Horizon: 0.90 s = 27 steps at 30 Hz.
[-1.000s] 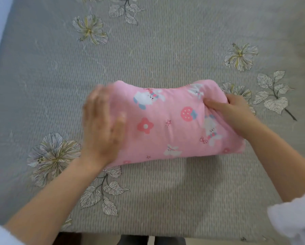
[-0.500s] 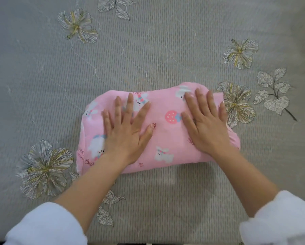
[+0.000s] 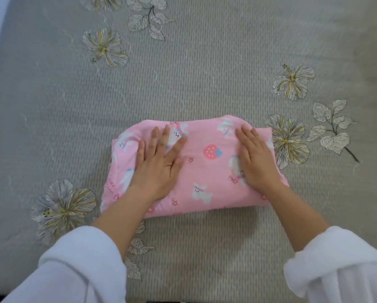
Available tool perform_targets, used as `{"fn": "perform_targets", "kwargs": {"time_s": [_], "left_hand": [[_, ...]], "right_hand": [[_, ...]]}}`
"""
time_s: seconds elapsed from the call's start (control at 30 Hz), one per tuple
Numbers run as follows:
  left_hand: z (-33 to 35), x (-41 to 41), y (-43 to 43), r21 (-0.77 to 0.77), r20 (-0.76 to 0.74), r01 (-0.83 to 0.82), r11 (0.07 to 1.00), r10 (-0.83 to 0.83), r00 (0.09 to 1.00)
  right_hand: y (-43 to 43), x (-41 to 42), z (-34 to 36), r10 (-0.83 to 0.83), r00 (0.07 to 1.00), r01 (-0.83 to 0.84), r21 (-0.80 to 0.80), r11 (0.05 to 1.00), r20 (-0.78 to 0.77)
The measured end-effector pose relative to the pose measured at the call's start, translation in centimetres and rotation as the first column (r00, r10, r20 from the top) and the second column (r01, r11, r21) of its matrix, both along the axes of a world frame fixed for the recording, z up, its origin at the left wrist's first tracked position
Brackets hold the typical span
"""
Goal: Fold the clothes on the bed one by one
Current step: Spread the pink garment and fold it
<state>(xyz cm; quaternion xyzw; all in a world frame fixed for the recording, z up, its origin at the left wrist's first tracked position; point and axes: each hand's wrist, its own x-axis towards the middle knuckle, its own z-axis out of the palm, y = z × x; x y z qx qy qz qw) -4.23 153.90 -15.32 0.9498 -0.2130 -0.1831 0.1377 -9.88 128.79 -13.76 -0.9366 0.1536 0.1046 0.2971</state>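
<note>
A pink garment (image 3: pixel 207 171) printed with white bunnies and strawberries lies folded into a compact rectangle in the middle of the bed. My left hand (image 3: pixel 159 165) lies flat on its left half, fingers straight and spread. My right hand (image 3: pixel 256 159) presses flat on its right half, fingers straight and close together. Both palms rest on the top layer, and neither hand grips the cloth.
The bed (image 3: pixel 205 73) is covered in a grey ribbed spread with embroidered flowers and leaves. Its near edge runs along the bottom of the view, and its left edge shows at the upper left. No other clothes are in view.
A second ago my left hand was raised and blurred at the garment's left end while my right held the right end. Both hands now lie flat on the folded garment, slightly further apart.
</note>
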Motion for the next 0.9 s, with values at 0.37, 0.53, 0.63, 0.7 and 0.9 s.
{"fn": "perform_targets", "kwargs": {"time_s": [0.37, 0.53, 0.63, 0.7, 0.9], "left_hand": [[2.8, 1.0, 5.6, -0.023, -0.428, -0.849, 0.528, 0.762, 0.486], [5.2, 0.7, 4.7, 0.061, -0.369, -0.789, 0.611, 0.749, 0.551], [9.1, -0.9, 2.9, 0.066, -0.162, -0.632, 0.772, 0.633, 0.757], [11.9, -2.6, 1.7, 0.048, -0.079, -0.53, 0.846, 0.533, 0.843], [18.4, -9.1, -2.4, -0.033, -0.039, -0.226, 0.973, 0.225, 0.974]], "right_hand": [[-1.6, -0.9, 2.0, -0.708, 0.619, 0.771, 0.093, 0.63, -0.34], [1.7, -3.3, 5.0, -0.648, 0.74, 0.661, 0.016, 0.75, -0.178], [3.6, -6.6, 8.0, -0.67, 0.738, 0.671, -0.008, 0.741, -0.077], [4.3, -9.5, 9.8, -0.707, 0.706, 0.708, 0.001, 0.707, -0.033], [5.0, -18.8, 16.6, -0.789, 0.61, 0.791, -0.003, 0.612, 0.073]]}}
